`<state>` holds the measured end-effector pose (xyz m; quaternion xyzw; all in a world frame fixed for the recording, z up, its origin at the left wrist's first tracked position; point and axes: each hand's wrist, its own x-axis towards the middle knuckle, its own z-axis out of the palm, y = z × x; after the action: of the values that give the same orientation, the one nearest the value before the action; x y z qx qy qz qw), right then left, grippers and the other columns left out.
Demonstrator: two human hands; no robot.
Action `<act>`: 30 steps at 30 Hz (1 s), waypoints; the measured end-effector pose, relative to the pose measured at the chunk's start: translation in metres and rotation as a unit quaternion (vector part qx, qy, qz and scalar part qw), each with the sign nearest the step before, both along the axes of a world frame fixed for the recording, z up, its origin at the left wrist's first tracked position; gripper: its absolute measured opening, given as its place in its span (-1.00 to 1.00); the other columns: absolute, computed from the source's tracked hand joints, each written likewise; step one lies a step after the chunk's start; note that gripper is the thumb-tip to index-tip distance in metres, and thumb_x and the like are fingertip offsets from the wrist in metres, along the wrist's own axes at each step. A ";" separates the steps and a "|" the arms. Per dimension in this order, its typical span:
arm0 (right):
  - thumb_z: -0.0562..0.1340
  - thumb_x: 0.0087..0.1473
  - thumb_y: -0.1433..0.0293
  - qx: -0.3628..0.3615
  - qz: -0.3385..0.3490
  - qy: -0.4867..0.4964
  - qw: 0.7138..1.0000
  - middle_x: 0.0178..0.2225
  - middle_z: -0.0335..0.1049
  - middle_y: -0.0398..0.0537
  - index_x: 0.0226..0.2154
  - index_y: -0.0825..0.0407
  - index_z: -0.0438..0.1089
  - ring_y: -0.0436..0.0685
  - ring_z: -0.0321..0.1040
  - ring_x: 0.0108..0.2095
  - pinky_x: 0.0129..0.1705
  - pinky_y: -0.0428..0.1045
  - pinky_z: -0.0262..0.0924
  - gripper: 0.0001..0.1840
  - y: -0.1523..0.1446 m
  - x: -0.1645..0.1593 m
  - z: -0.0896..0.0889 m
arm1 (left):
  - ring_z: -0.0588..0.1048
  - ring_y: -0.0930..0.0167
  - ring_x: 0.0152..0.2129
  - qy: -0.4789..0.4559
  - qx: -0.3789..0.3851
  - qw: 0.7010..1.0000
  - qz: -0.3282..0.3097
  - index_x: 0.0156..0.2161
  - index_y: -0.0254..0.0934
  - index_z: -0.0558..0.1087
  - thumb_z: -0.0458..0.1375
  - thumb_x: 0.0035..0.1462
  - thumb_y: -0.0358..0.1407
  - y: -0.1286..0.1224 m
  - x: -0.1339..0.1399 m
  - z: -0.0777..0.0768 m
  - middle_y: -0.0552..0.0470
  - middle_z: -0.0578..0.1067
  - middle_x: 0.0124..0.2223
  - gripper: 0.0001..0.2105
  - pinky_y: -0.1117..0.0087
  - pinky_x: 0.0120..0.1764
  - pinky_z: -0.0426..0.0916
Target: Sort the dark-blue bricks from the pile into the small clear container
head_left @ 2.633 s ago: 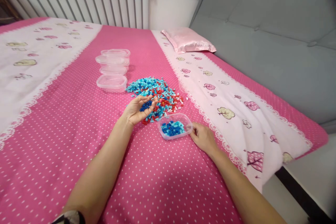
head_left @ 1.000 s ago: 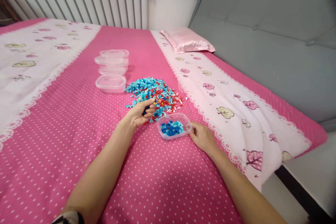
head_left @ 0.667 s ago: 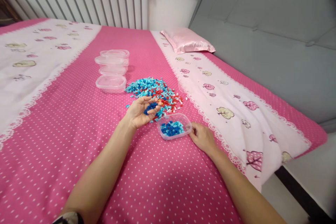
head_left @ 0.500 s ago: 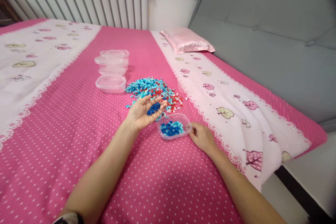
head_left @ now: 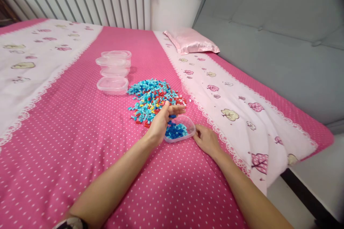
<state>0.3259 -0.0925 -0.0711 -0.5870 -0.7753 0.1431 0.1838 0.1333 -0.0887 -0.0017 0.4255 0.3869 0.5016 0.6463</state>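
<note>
Bright, even daylight fills the room, shadows soft under the arms, everything sharp, though the wide lens bends and darkens the corners.

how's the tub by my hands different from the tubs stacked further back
The near tub holds dark and light blue pieces; the stacked tubs look bare inside. The near tub sits alone, with the left hand tipped over it and the right hand at its rim; the stacked tubs lie untouched, overlapping in a row beside the bead pile. Both are clear plastic.
</note>
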 end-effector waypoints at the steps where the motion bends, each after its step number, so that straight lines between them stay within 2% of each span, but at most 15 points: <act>1: 0.05 0.03 0.36 0.001 -0.001 0.000 1.000 -0.61 0.22 -0.20 -0.56 0.04 0.21 -0.01 0.16 -0.54 -0.51 -0.12 -0.15 -0.82 0.000 0.000 0.000 | 0.39 0.33 -0.08 0.018 0.030 0.999 -0.007 -0.19 -0.30 0.48 -0.27 0.19 0.02 0.000 0.001 -0.002 -0.05 0.51 -0.12 -0.44 0.25 0.07 0.10; 4: 0.06 0.02 0.37 0.002 -0.002 0.000 1.000 -0.61 0.22 -0.21 -0.56 0.03 0.20 -0.01 0.16 -0.54 -0.51 -0.12 -0.15 -0.83 0.000 0.000 -0.001 | 0.36 0.36 -0.04 0.037 0.089 0.995 -0.039 -0.13 -0.28 0.46 -0.29 0.20 0.01 -0.001 0.002 -0.004 -0.03 0.48 -0.06 -0.44 0.27 0.11 0.04; 7: 0.06 0.02 0.37 0.002 -0.004 0.002 1.000 -0.61 0.21 -0.21 -0.56 0.03 0.20 -0.01 0.16 -0.55 -0.51 -0.12 -0.15 -0.83 0.000 0.001 -0.001 | 0.34 0.35 -0.01 0.027 0.100 0.993 -0.063 -0.10 -0.26 0.44 -0.29 0.19 0.03 0.001 -0.002 0.000 -0.02 0.46 -0.02 -0.43 0.26 0.11 0.05; 9: 0.06 0.03 0.36 0.001 -0.006 0.003 1.000 -0.61 0.21 -0.21 -0.56 0.04 0.21 -0.01 0.16 -0.55 -0.52 -0.12 -0.16 -0.82 0.000 0.001 -0.001 | 0.37 0.34 -0.04 0.020 0.097 0.993 -0.057 -0.12 -0.27 0.45 -0.26 0.17 0.05 0.004 -0.008 0.004 -0.04 0.47 -0.04 -0.44 0.26 0.08 0.11; 11: 0.07 0.03 0.36 0.000 -0.004 0.004 1.000 -0.62 0.22 -0.21 -0.55 0.04 0.23 -0.01 0.17 -0.55 -0.51 -0.12 -0.15 -0.82 0.000 0.001 -0.001 | 0.44 0.34 -0.15 0.028 0.094 0.995 -0.026 -0.17 -0.30 0.46 -0.17 0.14 0.05 0.009 -0.020 0.008 -0.08 0.49 -0.09 -0.48 0.25 0.00 0.21; 14: 0.07 0.03 0.37 0.001 0.004 0.006 1.000 -0.60 0.23 -0.20 -0.51 0.04 0.29 0.00 0.18 -0.54 -0.50 -0.12 -0.13 -0.83 0.000 0.001 -0.001 | 0.47 0.41 -0.35 0.110 0.116 0.984 0.082 -0.23 -0.33 0.45 0.05 0.04 -0.06 0.019 -0.047 0.010 -0.08 0.51 -0.17 -0.64 0.34 -0.19 0.32; 16: 0.06 0.03 0.37 0.005 0.007 0.005 1.000 -0.60 0.24 -0.19 -0.50 0.04 0.31 0.00 0.18 -0.53 -0.49 -0.12 -0.12 -0.83 0.000 0.001 -0.001 | 0.45 0.44 -0.40 0.229 0.136 0.955 0.127 -0.22 -0.34 0.44 0.16 -0.05 -0.16 0.027 -0.066 0.008 -0.06 0.52 -0.24 -0.68 0.40 -0.27 0.32; 18: 0.06 0.03 0.37 0.008 0.008 0.004 1.000 -0.59 0.24 -0.19 -0.49 0.04 0.32 0.00 0.18 -0.53 -0.49 -0.11 -0.12 -0.82 0.000 0.001 -0.001 | 0.43 0.45 -0.47 0.359 0.152 0.910 0.140 -0.25 -0.35 0.45 0.16 -0.08 -0.24 0.032 -0.081 0.003 -0.04 0.52 -0.32 -0.73 0.42 -0.35 0.31; 19: 0.06 0.03 0.37 0.008 0.008 0.003 1.000 -0.59 0.24 -0.18 -0.49 0.05 0.32 0.00 0.18 -0.53 -0.49 -0.11 -0.12 -0.82 0.000 0.001 -0.001 | 0.43 0.44 -0.48 0.420 0.167 0.883 0.129 -0.28 -0.35 0.46 0.14 -0.08 -0.28 0.035 -0.086 0.000 -0.02 0.52 -0.35 -0.77 0.41 -0.36 0.31; 21: 0.06 0.03 0.37 0.008 0.008 0.001 1.000 -0.59 0.24 -0.18 -0.49 0.04 0.32 0.00 0.18 -0.53 -0.49 -0.11 -0.12 -0.82 0.000 0.001 -0.001 | 0.44 0.42 -0.44 0.506 0.205 0.835 0.062 -0.30 -0.31 0.48 0.10 -0.06 -0.34 0.037 -0.088 -0.006 0.00 0.53 -0.34 -0.81 0.40 -0.32 0.32; 23: 0.07 0.02 0.37 0.008 0.007 0.001 1.000 -0.59 0.25 -0.19 -0.49 0.04 0.32 0.00 0.18 -0.53 -0.49 -0.11 -0.12 -0.83 0.000 0.002 -0.001 | 0.46 0.41 -0.37 0.554 0.234 0.799 -0.017 -0.28 -0.27 0.50 0.07 -0.04 -0.39 0.037 -0.082 -0.012 0.02 0.54 -0.31 -0.79 0.41 -0.26 0.31; 25: 0.07 0.02 0.38 0.010 0.007 0.003 1.000 -0.59 0.24 -0.19 -0.50 0.04 0.31 0.00 0.18 -0.54 -0.50 -0.11 -0.13 -0.84 0.000 0.002 -0.002 | 0.47 0.40 -0.34 0.594 0.242 0.765 -0.059 -0.27 -0.23 0.51 0.06 -0.04 -0.42 0.036 -0.073 -0.018 0.03 0.55 -0.28 -0.77 0.42 -0.24 0.31; 28: 0.07 0.02 0.39 0.013 0.009 0.006 1.000 -0.60 0.23 -0.19 -0.52 0.04 0.29 0.00 0.17 -0.54 -0.50 -0.11 -0.13 -0.83 0.000 0.002 -0.001 | 0.46 0.36 -0.28 0.657 0.224 0.718 -0.057 -0.26 -0.19 0.51 0.05 -0.05 -0.44 0.035 -0.061 -0.026 0.04 0.54 -0.24 -0.74 0.42 -0.25 0.29; 30: 0.07 0.02 0.38 0.011 0.010 0.007 1.000 -0.60 0.23 -0.19 -0.52 0.04 0.30 0.00 0.17 -0.54 -0.50 -0.11 -0.13 -0.84 0.000 0.001 -0.001 | 0.45 0.35 -0.26 0.679 0.208 0.703 -0.043 -0.26 -0.19 0.51 0.03 -0.04 -0.45 0.035 -0.058 -0.030 0.02 0.53 -0.22 -0.73 0.41 -0.24 0.29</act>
<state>0.3271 -0.0926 -0.0722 -0.5764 -0.7814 0.1399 0.1942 0.0749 -0.0539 -0.0312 0.7907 0.5881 0.1157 0.1248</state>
